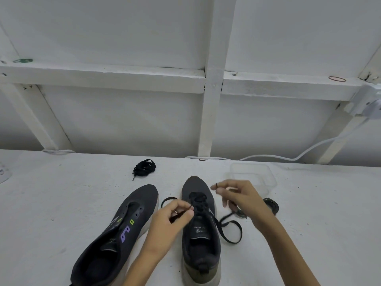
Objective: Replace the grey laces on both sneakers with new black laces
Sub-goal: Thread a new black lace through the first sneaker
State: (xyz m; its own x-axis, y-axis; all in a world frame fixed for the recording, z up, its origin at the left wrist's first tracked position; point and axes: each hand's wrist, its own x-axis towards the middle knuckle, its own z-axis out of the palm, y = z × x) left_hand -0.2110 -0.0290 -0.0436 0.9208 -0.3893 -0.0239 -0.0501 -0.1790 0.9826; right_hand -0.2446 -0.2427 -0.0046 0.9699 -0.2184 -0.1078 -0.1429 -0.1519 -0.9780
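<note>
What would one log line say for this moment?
stage: lacing sneaker | left hand: pinches black lace | right hand: pinches lace tip | other sneaker: unlaced

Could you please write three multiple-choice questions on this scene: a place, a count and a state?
1. Where is the bundled black lace? A) beyond the left sneaker's toe B) in the clear box C) inside a sneaker
2. How many sneakers stand on the table? A) one B) two C) three
3. The left sneaker is: A) fully laced B) without a lace C) tied in a bow
Answers: 1 A, it lies on the table beyond that toe. 2 B, a right sneaker stands beside the left. 3 B, its eyelets are empty.
</note>
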